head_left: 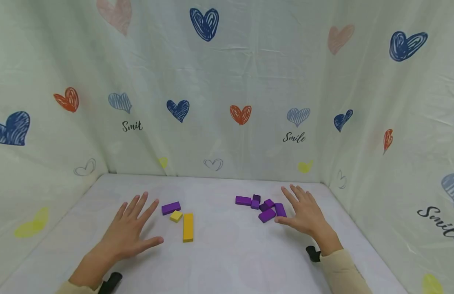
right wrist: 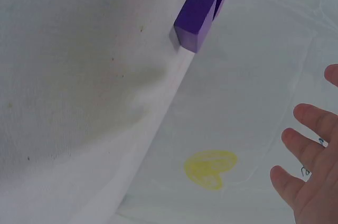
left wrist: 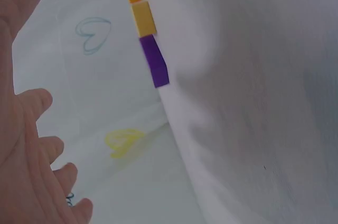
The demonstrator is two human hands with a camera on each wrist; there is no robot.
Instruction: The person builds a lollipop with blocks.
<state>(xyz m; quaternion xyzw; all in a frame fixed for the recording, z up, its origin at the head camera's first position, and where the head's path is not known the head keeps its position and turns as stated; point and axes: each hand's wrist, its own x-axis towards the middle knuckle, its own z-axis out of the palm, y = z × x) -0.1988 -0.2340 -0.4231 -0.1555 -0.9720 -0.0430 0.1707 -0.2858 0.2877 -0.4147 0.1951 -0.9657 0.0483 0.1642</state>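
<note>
My left hand [head_left: 125, 232] hovers above the left part of the table with its fingers spread and holds nothing. Just right of it lie a purple block [head_left: 171, 208], a small yellow block [head_left: 176, 216] and a long orange-yellow block [head_left: 188, 228]. On the other side, my right hand [head_left: 304, 210] is likewise spread and holds nothing. Its thumb and fingertips reach near a loose cluster of several purple blocks [head_left: 267, 215], some long and some small. In the right wrist view a purple block [right wrist: 195, 19] stands out at the near end of that cluster.
A white cloth covers the table [head_left: 227, 261]. Behind it and along both sides hangs a pale curtain [head_left: 227, 143] printed with hearts and words. Black wrist straps [head_left: 313, 254] and beige sleeves [head_left: 344, 271] show at the wrists.
</note>
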